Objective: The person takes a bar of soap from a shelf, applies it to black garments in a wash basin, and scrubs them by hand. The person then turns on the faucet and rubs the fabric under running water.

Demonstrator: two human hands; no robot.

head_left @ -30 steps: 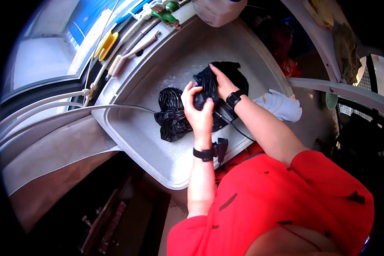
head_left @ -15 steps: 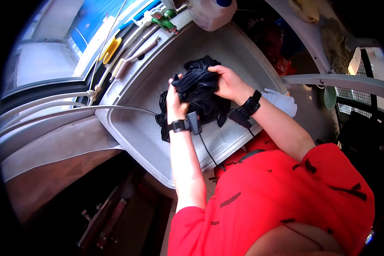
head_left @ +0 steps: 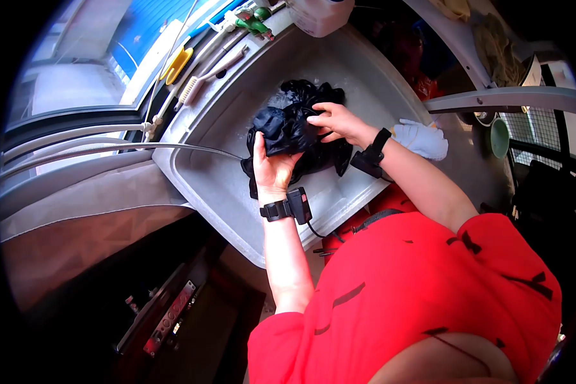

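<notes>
Black wet-looking cloth lies bunched in a grey sink, its kind hidden by the folds. My left hand is closed around a raised wad of it, palm up, thumb along the side. On the other side, my right hand has its fingers apart and slightly bent, with the tips at the edge of the cloth; I cannot tell whether they touch it. More of the black cloth rests below and behind both hands on the sink bottom. Each wrist wears a black strap with a small box.
The sink has a ledge with a scrub brush, a yellow-handled item and a green tap. A plastic jug stands at the far corner. A white glove lies by the right rim. A grey hose reaches in from the left.
My right hand has loosened from the cloth and its fingers have spread. The wad has turned over toward my left hand, which still holds it. The view has shifted slightly.
</notes>
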